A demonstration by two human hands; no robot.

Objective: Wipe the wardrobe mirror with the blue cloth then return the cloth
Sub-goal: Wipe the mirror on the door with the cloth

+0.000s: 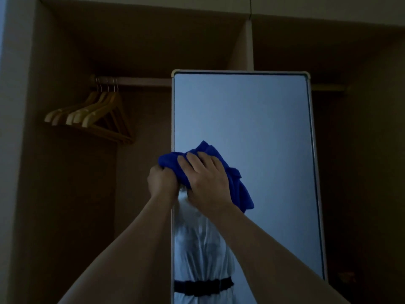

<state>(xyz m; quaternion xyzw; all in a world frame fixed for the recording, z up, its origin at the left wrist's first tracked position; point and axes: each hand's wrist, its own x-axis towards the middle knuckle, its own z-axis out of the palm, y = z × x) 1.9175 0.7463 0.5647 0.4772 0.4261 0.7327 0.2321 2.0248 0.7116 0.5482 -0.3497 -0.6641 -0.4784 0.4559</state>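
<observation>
A tall mirror (252, 119) with a pale frame stands upright in the open wardrobe, right of centre. A bunched blue cloth (237, 187) is held in front of the mirror's left side, about mid-height. My left hand (162, 182) is clenched on the cloth's left end, by the mirror's left edge. My right hand (205, 183) lies over the cloth's middle with its fingers curled into it. Whether the cloth touches the glass is not clear. The lower glass reflects a person in a white garment with a dark belt.
Several wooden hangers (92, 115) hang from a rail (135, 81) at the upper left inside the dim wardrobe. A vertical divider panel (247, 44) rises behind the mirror's top. Dark wardrobe space lies on both sides of the mirror.
</observation>
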